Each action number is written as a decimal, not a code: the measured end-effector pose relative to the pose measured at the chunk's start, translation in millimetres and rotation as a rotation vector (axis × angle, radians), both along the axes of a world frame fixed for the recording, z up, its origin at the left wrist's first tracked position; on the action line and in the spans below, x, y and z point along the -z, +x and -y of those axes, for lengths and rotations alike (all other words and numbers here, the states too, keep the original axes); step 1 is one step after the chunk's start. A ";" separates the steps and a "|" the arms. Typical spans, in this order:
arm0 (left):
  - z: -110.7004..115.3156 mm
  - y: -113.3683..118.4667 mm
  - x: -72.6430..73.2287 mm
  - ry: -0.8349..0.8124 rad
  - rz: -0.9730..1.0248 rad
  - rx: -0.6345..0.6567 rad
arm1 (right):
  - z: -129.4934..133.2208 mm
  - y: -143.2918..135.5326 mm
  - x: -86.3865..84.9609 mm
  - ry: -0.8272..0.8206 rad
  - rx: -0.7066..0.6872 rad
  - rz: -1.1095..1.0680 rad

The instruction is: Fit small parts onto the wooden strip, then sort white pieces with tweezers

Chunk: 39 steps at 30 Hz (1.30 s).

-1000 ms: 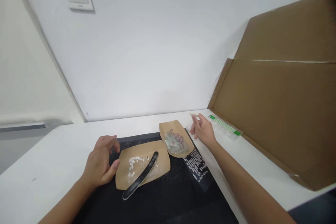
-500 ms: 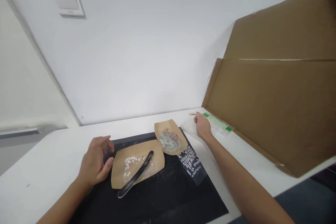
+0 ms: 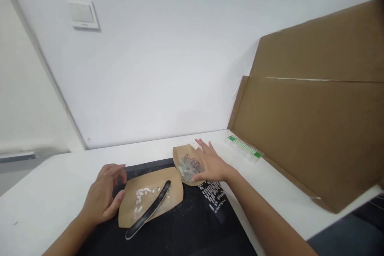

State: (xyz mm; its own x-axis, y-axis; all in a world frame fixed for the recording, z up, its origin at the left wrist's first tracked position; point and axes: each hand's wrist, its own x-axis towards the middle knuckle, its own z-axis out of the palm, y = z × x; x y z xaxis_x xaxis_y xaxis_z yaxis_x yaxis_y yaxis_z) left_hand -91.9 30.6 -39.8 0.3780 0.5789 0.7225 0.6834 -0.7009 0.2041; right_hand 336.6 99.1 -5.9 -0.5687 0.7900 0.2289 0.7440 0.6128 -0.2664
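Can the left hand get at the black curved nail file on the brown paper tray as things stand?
Probably yes. The left hand hovers empty and open beside the brown paper tray, and the black curved nail file lies uncovered across it, nothing between. The right hand is over the other tray, well clear.

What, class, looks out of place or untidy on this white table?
The long black nail file lies slantwise, half on the brown paper tray of small white pieces, its lower end hanging over onto the black mat. Nothing looks spilled or damaged.
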 end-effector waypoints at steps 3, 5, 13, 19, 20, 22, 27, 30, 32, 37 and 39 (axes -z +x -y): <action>-0.9 -1.5 0.2 0.015 0.003 -0.012 | 5.2 -5.4 -2.2 0.020 -0.058 0.063; -1.2 -3.0 -0.2 0.022 0.000 -0.008 | 8.3 -9.0 -4.4 0.018 -0.096 0.071; 1.3 0.0 4.9 0.000 0.068 0.076 | 14.8 -18.6 -3.9 -0.034 -0.159 0.043; -2.6 -5.8 6.9 0.003 0.054 0.059 | 15.7 -19.9 -6.0 -0.037 -0.185 0.036; -2.8 -7.0 6.0 0.006 0.047 0.064 | 15.8 -19.7 -7.3 -0.035 -0.180 0.030; -2.1 -8.0 3.4 0.001 0.042 0.087 | 16.1 -19.9 -10.0 -0.022 -0.179 0.012; 2.9 -3.1 -3.3 -0.018 0.072 0.161 | 17.3 -23.2 -13.8 -0.001 -0.228 -0.035; 4.9 -0.1 -6.9 0.003 0.064 0.153 | 16.1 -24.0 -13.3 0.013 -0.210 -0.087; 5.6 0.9 -8.6 0.009 0.041 0.154 | 14.3 -23.1 -12.5 0.016 -0.194 -0.109; 5.4 -0.3 -7.4 -0.009 0.022 0.114 | 6.7 -17.7 -8.6 -0.034 -0.188 -0.111; 4.6 -1.9 -5.7 -0.014 -0.016 0.126 | 3.4 -15.0 -5.6 -0.036 -0.168 -0.119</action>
